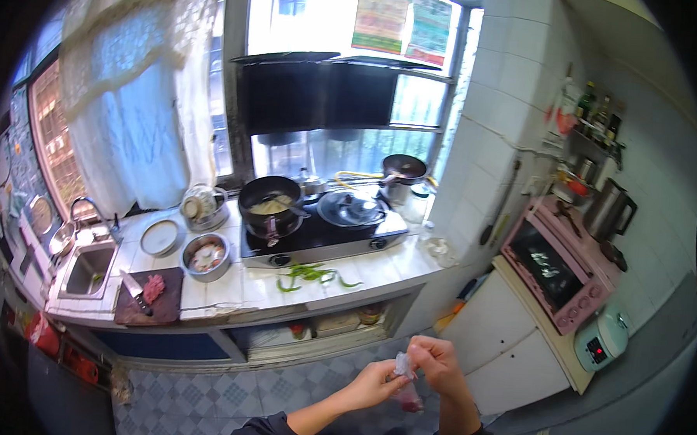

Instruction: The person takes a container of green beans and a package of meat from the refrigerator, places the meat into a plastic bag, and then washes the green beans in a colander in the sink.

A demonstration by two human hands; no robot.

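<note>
Both my hands are at a small clear plastic bag (409, 397) with something red in its bottom, held above the tiled floor. My left hand (376, 384) pinches the bag below its gathered top. My right hand (435, 361) grips the top of the bag with its fingertips. On the white tiled counter lie green chili peppers (310, 272). Farther left, a knife (135, 290) and chopped raw meat (153, 288) rest on a dark cutting board (166, 308). A wok (262, 193) with pale food and a utensil stands on the gas stove (330, 240).
A glass lid (350, 208) covers the right burner. Left of the stove are a metal pot (206, 257), a lidded bowl (159, 237) and a sink (88, 270). At right, a pink toaster oven (556, 261) and a green rice cooker (601, 342) stand on a white cabinet (495, 334).
</note>
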